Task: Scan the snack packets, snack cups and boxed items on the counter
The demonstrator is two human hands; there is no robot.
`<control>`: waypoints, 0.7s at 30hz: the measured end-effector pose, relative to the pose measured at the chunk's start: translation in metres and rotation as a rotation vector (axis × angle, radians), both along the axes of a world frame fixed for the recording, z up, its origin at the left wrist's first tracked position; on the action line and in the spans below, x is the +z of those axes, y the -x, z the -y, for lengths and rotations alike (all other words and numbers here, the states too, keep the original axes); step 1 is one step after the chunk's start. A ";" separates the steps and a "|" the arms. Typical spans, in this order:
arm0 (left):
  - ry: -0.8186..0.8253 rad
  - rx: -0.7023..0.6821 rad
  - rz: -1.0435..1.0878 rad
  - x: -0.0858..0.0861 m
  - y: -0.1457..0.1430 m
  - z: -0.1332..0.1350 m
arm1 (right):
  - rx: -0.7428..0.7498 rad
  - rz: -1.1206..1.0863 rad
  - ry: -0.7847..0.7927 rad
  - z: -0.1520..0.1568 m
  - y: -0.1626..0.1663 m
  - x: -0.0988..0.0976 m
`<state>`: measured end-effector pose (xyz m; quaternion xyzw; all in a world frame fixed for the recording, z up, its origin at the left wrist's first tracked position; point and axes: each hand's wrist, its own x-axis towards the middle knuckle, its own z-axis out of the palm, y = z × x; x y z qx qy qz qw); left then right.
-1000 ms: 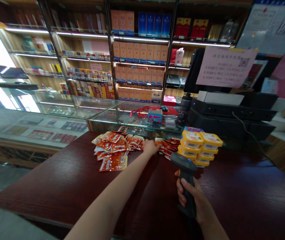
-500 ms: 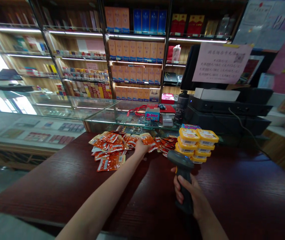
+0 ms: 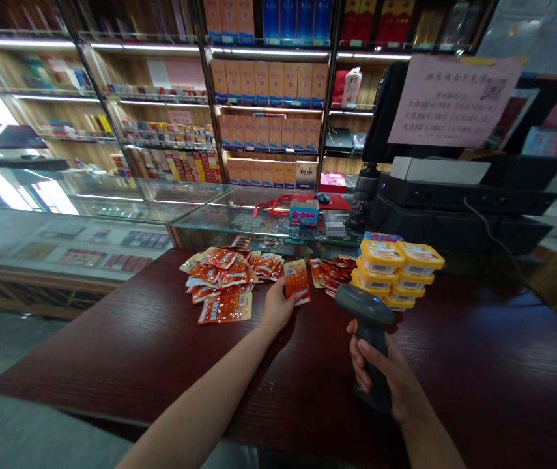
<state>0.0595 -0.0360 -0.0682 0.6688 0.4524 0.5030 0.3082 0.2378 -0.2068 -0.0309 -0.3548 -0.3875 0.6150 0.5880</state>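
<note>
My left hand [image 3: 279, 306] pinches an orange snack packet [image 3: 297, 280] by its left edge, tilted up above the dark wooden counter [image 3: 278, 397]. In my right hand [image 3: 380, 365] is a dark grey barcode scanner [image 3: 365, 306], fingers wrapped round its handle and its head turned toward the packet. To the left of my left hand lies a loose heap of similar orange packets [image 3: 224, 307]. Another pile of packets [image 3: 331, 273] is just behind the scanner, between the held packet and the stacked yellow-lidded tubs [image 3: 380, 254].
A glass display case [image 3: 200, 221] borders the counter's far side, with a small blue-pink box [image 3: 304, 213] on it. At the right stand a monitor with a paper sign [image 3: 454, 101] and a black cash drawer [image 3: 458, 228]. Lit shelves of boxes [image 3: 273, 81] line the back.
My left hand has lifted the packet from the pile and brought it nearer, turned more upright. The scanner stays in my right hand. The whole view has shifted slightly.
</note>
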 end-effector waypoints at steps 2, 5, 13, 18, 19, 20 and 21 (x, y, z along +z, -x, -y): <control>0.009 0.006 -0.034 0.001 0.000 0.002 | 0.012 0.007 -0.001 0.001 0.000 -0.001; 0.028 0.020 -0.090 0.003 0.001 0.004 | 0.018 0.017 0.006 0.001 0.000 -0.003; -0.018 0.027 -0.031 -0.003 0.000 0.002 | 0.010 0.008 0.012 0.003 -0.001 -0.002; -0.017 0.041 -0.031 0.002 0.000 0.005 | -0.004 0.014 0.040 0.003 0.000 -0.002; -0.010 0.055 -0.019 0.006 0.002 0.003 | -0.005 0.015 0.042 0.002 0.000 -0.002; -0.004 0.088 -0.009 0.011 0.005 -0.001 | -0.006 0.014 0.039 0.002 0.000 -0.002; -0.001 0.139 -0.012 0.018 0.009 -0.006 | -0.008 0.009 0.036 0.002 0.000 -0.003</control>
